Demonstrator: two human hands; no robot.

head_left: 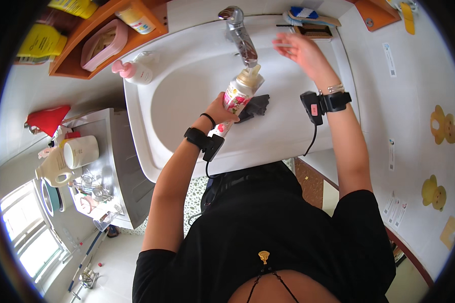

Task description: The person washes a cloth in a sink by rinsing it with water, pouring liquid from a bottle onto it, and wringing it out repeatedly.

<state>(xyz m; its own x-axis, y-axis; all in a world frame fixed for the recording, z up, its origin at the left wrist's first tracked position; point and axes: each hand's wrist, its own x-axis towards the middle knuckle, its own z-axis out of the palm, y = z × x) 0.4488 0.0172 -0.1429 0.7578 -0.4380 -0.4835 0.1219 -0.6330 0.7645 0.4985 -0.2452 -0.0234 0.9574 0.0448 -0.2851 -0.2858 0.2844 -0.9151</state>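
Observation:
My left hand [220,112] is wrapped round a white bottle [236,99] with a pink flower print and a pale yellowish top. The bottle leans over the sink [174,101], its top right under the spout of the chrome faucet [243,45]. Whether water runs into it is too small to tell. To the right of the faucet, my right hand [303,54] hovers above the basin with its fingers stretched out and nothing visible in them. A dark grey cloth [255,107] lies in the basin, partly behind the bottle.
A white pump bottle with a pink head [134,72] stands on the sink's left rim. Brushes [311,22] lie at the back right corner. An orange shelf [71,60] holds a pink basket [103,45]. Left stands a washing machine-like grey cabinet [121,166] with jugs.

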